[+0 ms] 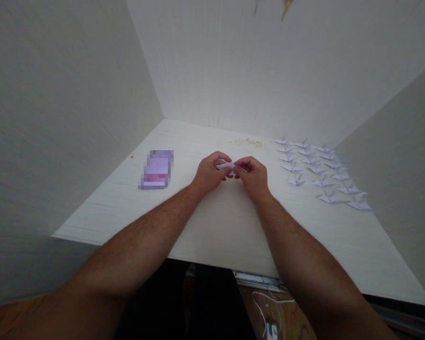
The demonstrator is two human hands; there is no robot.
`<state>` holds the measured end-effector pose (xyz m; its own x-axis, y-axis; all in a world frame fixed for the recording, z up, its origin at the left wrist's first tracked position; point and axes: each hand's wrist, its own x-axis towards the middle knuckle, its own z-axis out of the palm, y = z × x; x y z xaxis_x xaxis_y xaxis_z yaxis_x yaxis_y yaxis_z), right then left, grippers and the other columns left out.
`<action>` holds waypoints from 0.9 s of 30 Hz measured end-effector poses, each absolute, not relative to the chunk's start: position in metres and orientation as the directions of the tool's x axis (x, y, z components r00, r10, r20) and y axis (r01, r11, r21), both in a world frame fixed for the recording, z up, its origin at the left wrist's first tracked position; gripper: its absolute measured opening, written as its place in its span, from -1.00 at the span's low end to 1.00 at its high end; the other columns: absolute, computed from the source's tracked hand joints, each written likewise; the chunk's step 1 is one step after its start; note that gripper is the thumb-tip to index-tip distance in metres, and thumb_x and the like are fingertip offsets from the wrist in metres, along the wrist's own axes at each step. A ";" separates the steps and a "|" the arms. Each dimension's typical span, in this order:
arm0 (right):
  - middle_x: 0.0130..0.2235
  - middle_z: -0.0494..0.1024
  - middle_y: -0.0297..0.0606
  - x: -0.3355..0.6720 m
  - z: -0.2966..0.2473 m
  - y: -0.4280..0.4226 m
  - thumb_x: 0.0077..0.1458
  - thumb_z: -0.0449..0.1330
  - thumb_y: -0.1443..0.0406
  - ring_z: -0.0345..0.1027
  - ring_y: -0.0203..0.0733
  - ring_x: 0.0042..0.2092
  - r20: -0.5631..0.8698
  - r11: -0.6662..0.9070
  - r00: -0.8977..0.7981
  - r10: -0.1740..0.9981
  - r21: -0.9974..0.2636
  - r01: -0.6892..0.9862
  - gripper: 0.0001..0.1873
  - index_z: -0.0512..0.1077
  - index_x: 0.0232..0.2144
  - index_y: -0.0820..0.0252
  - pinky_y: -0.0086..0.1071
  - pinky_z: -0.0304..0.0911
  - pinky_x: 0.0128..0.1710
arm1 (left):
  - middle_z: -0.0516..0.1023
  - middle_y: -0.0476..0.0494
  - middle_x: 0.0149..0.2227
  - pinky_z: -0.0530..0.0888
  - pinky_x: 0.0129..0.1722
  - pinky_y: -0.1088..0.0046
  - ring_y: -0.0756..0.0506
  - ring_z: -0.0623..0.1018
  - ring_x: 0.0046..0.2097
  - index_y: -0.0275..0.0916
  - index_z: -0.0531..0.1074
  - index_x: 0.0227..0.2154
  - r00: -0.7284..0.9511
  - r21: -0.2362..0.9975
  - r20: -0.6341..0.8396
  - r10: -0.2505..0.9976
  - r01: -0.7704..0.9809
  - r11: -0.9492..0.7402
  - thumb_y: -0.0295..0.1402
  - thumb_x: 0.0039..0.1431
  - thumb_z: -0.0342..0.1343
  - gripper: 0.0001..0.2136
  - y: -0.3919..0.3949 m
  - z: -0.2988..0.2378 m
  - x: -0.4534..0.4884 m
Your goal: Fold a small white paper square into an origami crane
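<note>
A small piece of folded white paper (226, 166) is pinched between my two hands above the middle of the white table (219, 226). My left hand (212, 171) grips its left part with thumb and fingers. On the other side, my right hand (252, 174) closes thumb and fingertips on the right end. The fingers cover much of the paper, so its full shape is hidden. To the right of my hands stand several folded white paper cranes (313, 167) in rows.
A pixelated purple rectangular object (157, 169) lies on the left of the table, with a tiny orange speck (132, 157) beyond it. Walls enclose the table at left, back and right. A brownish stain (250, 142) marks the back. Below, a white cable (260, 307) and power strip (271, 330) lie on the floor.
</note>
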<state>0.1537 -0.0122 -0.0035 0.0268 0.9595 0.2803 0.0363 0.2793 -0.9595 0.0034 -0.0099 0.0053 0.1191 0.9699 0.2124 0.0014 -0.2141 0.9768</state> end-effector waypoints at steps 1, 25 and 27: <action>-0.51 0.51 -0.42 0.154 -0.004 -0.012 -0.08 0.30 0.29 0.39 -0.33 -0.50 0.278 0.277 0.027 0.960 -0.960 0.043 -0.88 0.44 -0.44 0.15 -0.41 0.30 -0.47 | 0.57 -0.04 -0.48 0.43 -0.55 0.54 -0.04 0.59 -0.46 -0.26 0.41 -0.31 0.122 0.978 0.209 0.970 0.000 -0.211 -0.38 -0.05 0.27 -0.78 -0.010 0.005 0.004; -0.53 0.49 -0.46 0.160 -0.010 -0.004 -0.10 0.30 0.32 0.36 -0.38 -0.52 0.302 0.303 -0.063 0.951 -0.953 0.012 -0.89 0.43 -0.44 0.13 -0.43 0.32 -0.49 | 0.55 -0.01 -0.49 0.49 -0.51 0.56 0.04 0.54 -0.49 -0.28 0.45 -0.36 0.135 0.963 0.266 0.955 0.018 -0.271 -0.43 -0.02 0.24 -0.86 -0.007 0.001 0.003; -0.52 0.50 -0.45 0.161 -0.011 -0.003 -0.10 0.29 0.33 0.36 -0.38 -0.52 0.308 0.310 -0.068 0.949 -0.951 0.018 -0.91 0.44 -0.45 0.13 -0.43 0.32 -0.49 | 0.55 -0.01 -0.48 0.50 -0.51 0.56 0.04 0.54 -0.48 -0.28 0.44 -0.38 0.141 0.965 0.259 0.956 0.010 -0.263 -0.44 -0.02 0.23 -0.89 -0.008 0.002 0.004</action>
<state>0.1609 -0.0028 -0.0113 -0.0682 0.9490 0.3079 0.0179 0.3097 -0.9507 0.0038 -0.0077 0.0023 0.1409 0.9555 0.2592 0.0097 -0.2631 0.9647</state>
